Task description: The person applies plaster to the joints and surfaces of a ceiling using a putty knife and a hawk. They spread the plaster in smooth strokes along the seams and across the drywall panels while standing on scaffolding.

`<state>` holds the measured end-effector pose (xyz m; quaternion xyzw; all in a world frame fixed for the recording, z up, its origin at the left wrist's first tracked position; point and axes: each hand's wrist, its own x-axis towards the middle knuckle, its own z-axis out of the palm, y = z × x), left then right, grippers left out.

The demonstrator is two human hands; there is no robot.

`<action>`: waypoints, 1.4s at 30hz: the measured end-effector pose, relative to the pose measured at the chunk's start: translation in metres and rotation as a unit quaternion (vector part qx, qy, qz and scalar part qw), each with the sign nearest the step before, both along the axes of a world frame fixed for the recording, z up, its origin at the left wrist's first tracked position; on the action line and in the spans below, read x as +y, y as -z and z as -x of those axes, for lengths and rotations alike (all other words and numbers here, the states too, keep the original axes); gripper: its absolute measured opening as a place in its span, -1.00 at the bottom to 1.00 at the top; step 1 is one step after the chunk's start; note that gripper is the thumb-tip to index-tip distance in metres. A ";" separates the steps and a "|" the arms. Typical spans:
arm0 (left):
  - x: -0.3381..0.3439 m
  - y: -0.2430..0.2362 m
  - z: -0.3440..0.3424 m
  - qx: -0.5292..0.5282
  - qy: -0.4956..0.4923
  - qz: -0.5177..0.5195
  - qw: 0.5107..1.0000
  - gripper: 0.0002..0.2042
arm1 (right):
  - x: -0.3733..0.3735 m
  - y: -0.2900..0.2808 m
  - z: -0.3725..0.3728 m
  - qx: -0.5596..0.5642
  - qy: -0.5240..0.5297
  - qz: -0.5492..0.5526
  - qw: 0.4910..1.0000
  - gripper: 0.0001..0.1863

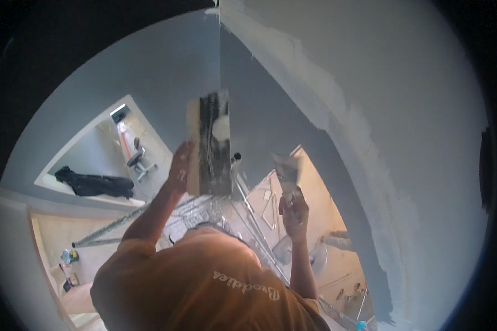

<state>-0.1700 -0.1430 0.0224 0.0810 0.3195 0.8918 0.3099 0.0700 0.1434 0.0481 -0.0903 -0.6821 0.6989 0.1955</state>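
Observation:
My left hand [180,170] grips the pale long edge of a wide plastering knife [214,171]. Its dark blade is smeared with filler, and a white dab of filler [221,128] sits near the middle. To the right, my right hand [294,212] is closed round the handle of a smaller putty knife [287,168], blade pointing up. That blade carries pale smears and is a little blurred. Both tools are held up in front of the blue-grey wall [248,116], apart from each other; whether either touches the wall I cannot tell.
A rough band of white filler [320,99] follows the edge of the pale surface at right. A splattered metal ladder or scaffold frame [254,215] stands below me. A black garment [94,183] lies on the sill of a wall opening, with a chair [138,154] beyond.

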 end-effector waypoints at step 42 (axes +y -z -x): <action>-0.032 -0.048 0.079 0.155 0.125 0.056 0.978 -0.49 | -0.089 -0.099 0.077 0.202 -0.091 0.433 0.874 -0.56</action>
